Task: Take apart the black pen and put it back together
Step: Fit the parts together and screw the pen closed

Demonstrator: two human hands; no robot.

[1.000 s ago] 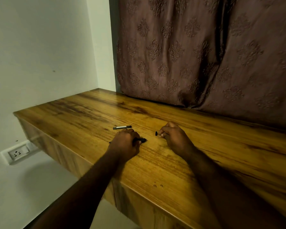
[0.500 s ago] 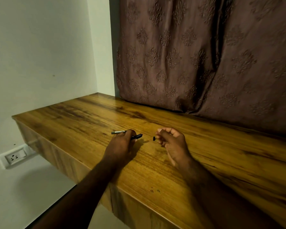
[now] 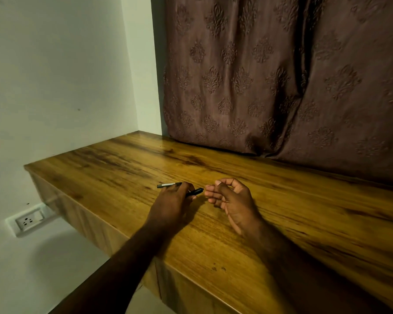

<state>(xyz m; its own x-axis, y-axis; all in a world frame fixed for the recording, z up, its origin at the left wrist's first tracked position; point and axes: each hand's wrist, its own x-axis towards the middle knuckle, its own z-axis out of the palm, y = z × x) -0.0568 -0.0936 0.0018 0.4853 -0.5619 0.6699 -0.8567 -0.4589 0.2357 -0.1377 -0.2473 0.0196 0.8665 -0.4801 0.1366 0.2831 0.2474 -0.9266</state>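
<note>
My left hand (image 3: pixel 171 203) rests knuckles-up on the wooden desk (image 3: pixel 304 223) and grips the black pen barrel (image 3: pixel 194 191), whose dark end points right. Just beyond my left fingers a grey-and-black pen part (image 3: pixel 166 185) lies flat on the desk, its right end hidden by the hand. My right hand (image 3: pixel 233 199) stands on its edge to the right, palm facing left and fingers loosely curled. Its fingertips sit a small gap from the barrel's end, and I see nothing held in them.
A brown patterned curtain (image 3: pixel 281 75) hangs along the desk's back edge. A pale wall (image 3: pixel 55 75) bounds the left side, with a white power socket (image 3: pixel 27 220) below desk level. The desk's front edge (image 3: pixel 114 225) runs diagonally under my forearms.
The small black piece held at my right fingertips is gone from view. The barrel in my left hand has moved right, and my right fingers have loosened.
</note>
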